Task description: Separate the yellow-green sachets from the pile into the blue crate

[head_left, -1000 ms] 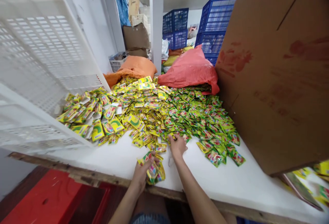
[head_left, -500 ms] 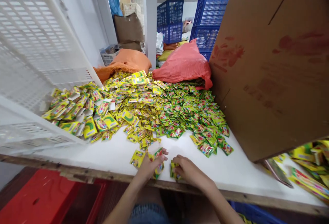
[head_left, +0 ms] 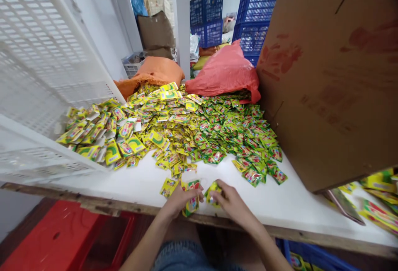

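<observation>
Person's own body, seen from above: left hand (head_left: 177,199) and right hand (head_left: 228,198) bare, without gloves; both forearms unsleeved; blue denim shorts (head_left: 183,258) at the lap.

From my remote view, a white table (head_left: 289,217) with a worn wooden front edge fills the foreground, a white pillar (head_left: 182,18) rising behind it. Blue crates (head_left: 208,18) are stacked at the back near a pale wall (head_left: 102,22). A white crate (head_left: 40,80) leans at left, a cardboard box (head_left: 336,76) at right, above dark wooden floor (head_left: 18,221).

Glossy foil sachets (head_left: 199,134), matt cardboard box (head_left: 332,80), smooth white tabletop (head_left: 149,180)
</observation>
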`<control>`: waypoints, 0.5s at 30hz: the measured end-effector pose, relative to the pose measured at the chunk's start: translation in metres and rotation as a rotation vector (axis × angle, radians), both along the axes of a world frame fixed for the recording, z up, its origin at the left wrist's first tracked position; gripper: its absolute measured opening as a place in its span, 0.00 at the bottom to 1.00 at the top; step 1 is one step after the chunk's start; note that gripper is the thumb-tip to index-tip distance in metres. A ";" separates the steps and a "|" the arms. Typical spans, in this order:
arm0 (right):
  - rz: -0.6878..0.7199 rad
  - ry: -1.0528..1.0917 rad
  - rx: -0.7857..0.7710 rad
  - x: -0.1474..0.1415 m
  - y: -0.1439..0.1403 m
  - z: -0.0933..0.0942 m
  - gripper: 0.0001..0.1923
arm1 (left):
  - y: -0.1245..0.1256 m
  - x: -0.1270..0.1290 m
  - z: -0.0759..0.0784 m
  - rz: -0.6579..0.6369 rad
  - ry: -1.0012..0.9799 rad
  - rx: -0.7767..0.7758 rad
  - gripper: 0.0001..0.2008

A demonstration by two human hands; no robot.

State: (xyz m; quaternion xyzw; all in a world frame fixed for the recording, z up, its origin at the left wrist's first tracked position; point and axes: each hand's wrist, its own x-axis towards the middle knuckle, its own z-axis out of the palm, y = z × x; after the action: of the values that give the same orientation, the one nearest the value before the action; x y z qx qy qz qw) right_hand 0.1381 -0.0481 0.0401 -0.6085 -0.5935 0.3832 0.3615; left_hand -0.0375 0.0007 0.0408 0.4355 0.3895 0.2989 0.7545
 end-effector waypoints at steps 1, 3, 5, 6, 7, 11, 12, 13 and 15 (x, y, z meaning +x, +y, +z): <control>-0.069 0.076 0.066 0.001 0.004 0.008 0.08 | 0.000 0.002 0.001 -0.012 -0.003 -0.011 0.14; -0.190 0.188 0.209 -0.003 0.011 0.021 0.10 | -0.003 0.009 0.002 -0.058 0.000 -0.023 0.14; -0.220 0.173 0.304 -0.011 0.017 0.028 0.09 | -0.005 0.016 0.003 -0.098 0.006 0.015 0.12; -0.209 0.118 0.335 -0.015 0.019 0.029 0.09 | -0.007 0.019 0.003 -0.107 0.007 0.039 0.11; -0.190 0.040 0.366 -0.019 0.020 0.029 0.08 | -0.008 0.021 0.002 -0.108 0.007 0.058 0.10; -0.033 -0.285 0.446 -0.024 0.016 0.030 0.05 | -0.009 0.021 -0.002 -0.088 0.040 0.098 0.07; 0.015 -0.342 0.441 -0.024 0.015 0.033 0.04 | -0.008 0.020 -0.003 -0.089 0.061 0.115 0.06; 0.057 -0.390 0.428 -0.023 0.013 0.037 0.04 | -0.008 0.019 -0.004 -0.087 0.084 0.137 0.05; 0.119 -0.447 0.395 -0.022 0.012 0.045 0.05 | -0.006 0.019 -0.003 -0.088 0.118 0.188 0.04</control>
State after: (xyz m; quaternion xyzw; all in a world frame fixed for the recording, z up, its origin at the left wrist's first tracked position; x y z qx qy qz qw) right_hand 0.1165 -0.0361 0.0853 -0.5599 -0.7559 0.1375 0.3102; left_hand -0.0185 -0.0056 0.0374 0.5382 0.3840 0.2744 0.6983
